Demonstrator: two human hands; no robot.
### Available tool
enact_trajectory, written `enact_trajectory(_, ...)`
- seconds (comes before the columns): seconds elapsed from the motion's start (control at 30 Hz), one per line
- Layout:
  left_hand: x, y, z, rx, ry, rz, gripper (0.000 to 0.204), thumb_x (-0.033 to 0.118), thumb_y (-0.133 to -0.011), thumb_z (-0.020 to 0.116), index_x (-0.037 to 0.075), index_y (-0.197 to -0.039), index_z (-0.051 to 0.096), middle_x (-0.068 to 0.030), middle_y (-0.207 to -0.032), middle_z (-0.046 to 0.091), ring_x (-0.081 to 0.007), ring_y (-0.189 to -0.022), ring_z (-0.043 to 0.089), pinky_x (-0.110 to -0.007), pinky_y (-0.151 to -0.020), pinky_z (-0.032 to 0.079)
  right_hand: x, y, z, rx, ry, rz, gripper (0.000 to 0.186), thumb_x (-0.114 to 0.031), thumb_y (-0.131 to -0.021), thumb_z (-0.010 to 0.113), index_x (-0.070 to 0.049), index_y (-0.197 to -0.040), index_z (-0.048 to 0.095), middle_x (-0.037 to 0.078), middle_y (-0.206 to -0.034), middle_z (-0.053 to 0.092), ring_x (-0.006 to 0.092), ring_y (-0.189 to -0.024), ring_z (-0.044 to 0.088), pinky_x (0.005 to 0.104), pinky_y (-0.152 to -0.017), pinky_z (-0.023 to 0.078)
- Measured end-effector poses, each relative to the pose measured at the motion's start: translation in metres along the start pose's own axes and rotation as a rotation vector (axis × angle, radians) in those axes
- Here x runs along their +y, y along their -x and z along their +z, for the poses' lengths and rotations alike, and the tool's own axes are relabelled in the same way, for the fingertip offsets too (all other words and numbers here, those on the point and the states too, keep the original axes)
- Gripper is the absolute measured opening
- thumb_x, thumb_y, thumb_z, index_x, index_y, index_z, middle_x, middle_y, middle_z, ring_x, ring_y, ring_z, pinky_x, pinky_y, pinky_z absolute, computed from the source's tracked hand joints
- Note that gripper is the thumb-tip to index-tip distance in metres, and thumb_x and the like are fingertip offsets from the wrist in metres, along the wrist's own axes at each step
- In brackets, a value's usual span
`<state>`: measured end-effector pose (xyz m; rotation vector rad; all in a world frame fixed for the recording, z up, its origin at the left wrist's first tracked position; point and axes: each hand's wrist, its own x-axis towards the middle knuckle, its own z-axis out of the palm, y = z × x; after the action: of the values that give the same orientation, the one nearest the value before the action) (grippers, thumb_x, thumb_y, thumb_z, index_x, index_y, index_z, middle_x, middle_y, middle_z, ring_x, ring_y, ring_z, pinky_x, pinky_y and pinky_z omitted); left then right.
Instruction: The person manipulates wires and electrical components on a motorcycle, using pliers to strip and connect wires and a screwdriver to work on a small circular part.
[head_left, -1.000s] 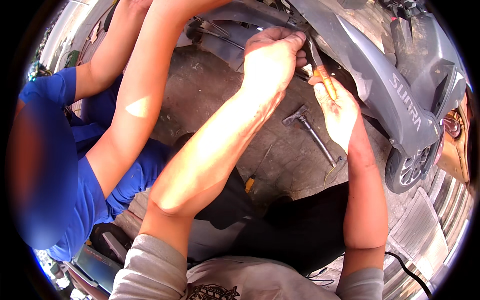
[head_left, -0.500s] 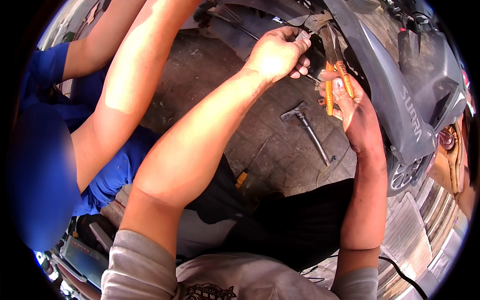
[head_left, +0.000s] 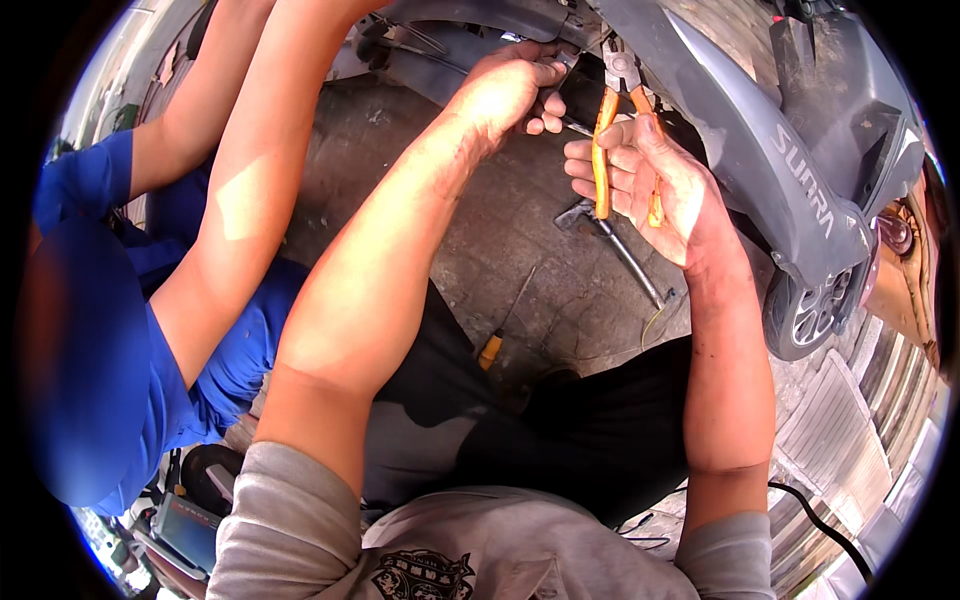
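Note:
My left hand (head_left: 500,90) is up under the grey scooter bodywork (head_left: 735,140), its thumb and fingers closed on a small pale metal piece (head_left: 566,62), too small to make out. My right hand (head_left: 655,190) holds pliers with orange handles (head_left: 603,150), metal jaws pointing up beside the panel's inner edge. Several of that hand's fingers stick out loosely around the handles. Below both hands, a long metal tool with a crosswise head (head_left: 630,260) lies on the dirty floor.
A co-worker in blue (head_left: 100,360) is at my left, arms reaching upward. A yellow-handled tool (head_left: 490,350) lies near my dark-trousered legs. At right are the scooter's wheel (head_left: 805,315), cardboard (head_left: 895,310) and a black cable (head_left: 820,520). Another machine (head_left: 180,530) stands at lower left.
My left hand has shifted left. The pliers have turned more upright, and my right hand's fingers have loosened and spread around the handles, with the palm turned further upward.

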<state>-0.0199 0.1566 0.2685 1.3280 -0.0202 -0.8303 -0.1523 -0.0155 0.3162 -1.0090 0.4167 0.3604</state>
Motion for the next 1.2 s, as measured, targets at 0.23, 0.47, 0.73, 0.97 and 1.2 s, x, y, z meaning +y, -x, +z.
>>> enact_trajectory(0.23, -0.003, -0.002, 0.01, 0.052, -0.062, 0.057, 0.041, 0.017, -0.103, 0.059, 0.0, -0.14, 0.054, -0.0015, -0.083, 0.06, -0.0113, -0.057, 0.057, -0.025, -0.047, 0.04, 0.029, 0.014, -0.034, 0.199, 0.696, -0.09, 0.038, -0.038, -0.108, 0.056, -0.001, -0.116, 0.063, 0.006, -0.093, 0.067, 0.0154, -0.09, 0.064, 0.0334, -0.083, 0.052)
enact_trajectory(0.47, -0.01, -0.001, 0.013, 0.11, -0.045, 0.117, 0.042, 0.019, -0.102, 0.06, -0.005, -0.136, 0.055, -0.0036, -0.062, 0.059, -0.0147, -0.048, 0.059, -0.027, -0.046, 0.04, 0.003, -0.012, -0.023, 0.342, 1.294, -0.168, 0.039, -0.039, -0.109, 0.05, -0.002, -0.118, 0.058, 0.018, -0.092, 0.067, 0.0365, -0.086, 0.064, 0.0454, -0.083, 0.05)
enact_trajectory(0.73, -0.012, -0.002, 0.012, 0.128, -0.03, 0.075, 0.029, 0.021, -0.104, 0.057, -0.003, -0.12, 0.063, -0.0041, -0.062, 0.058, -0.0158, -0.05, 0.059, -0.027, -0.046, 0.041, 0.013, -0.022, -0.025, 0.227, 1.191, -0.113, 0.043, -0.042, -0.109, 0.05, 0.0, -0.111, 0.057, 0.019, -0.089, 0.064, 0.033, -0.085, 0.063, 0.0444, -0.081, 0.05)
enact_trajectory(0.97, -0.011, 0.001, 0.014, 0.139, -0.041, 0.069, 0.027, 0.021, -0.105, 0.055, -0.003, -0.113, 0.064, -0.0042, -0.062, 0.057, -0.0164, -0.049, 0.059, -0.027, -0.046, 0.041, 0.012, -0.023, -0.02, 0.32, 1.267, -0.233, 0.049, -0.046, -0.107, 0.055, 0.002, -0.098, 0.058, 0.019, -0.075, 0.06, 0.0332, -0.072, 0.06, 0.044, -0.071, 0.05)
enact_trajectory(1.2, -0.013, 0.001, 0.018, 0.193, -0.068, 0.124, 0.027, 0.02, -0.105, 0.056, -0.005, -0.113, 0.063, -0.005, -0.064, 0.058, -0.0169, -0.049, 0.062, -0.028, -0.045, 0.044, 0.022, -0.037, -0.037, 0.303, 1.304, -0.354, 0.045, -0.039, -0.107, 0.058, 0.006, -0.107, 0.062, 0.024, -0.084, 0.067, 0.0383, -0.082, 0.067, 0.0426, -0.079, 0.054)
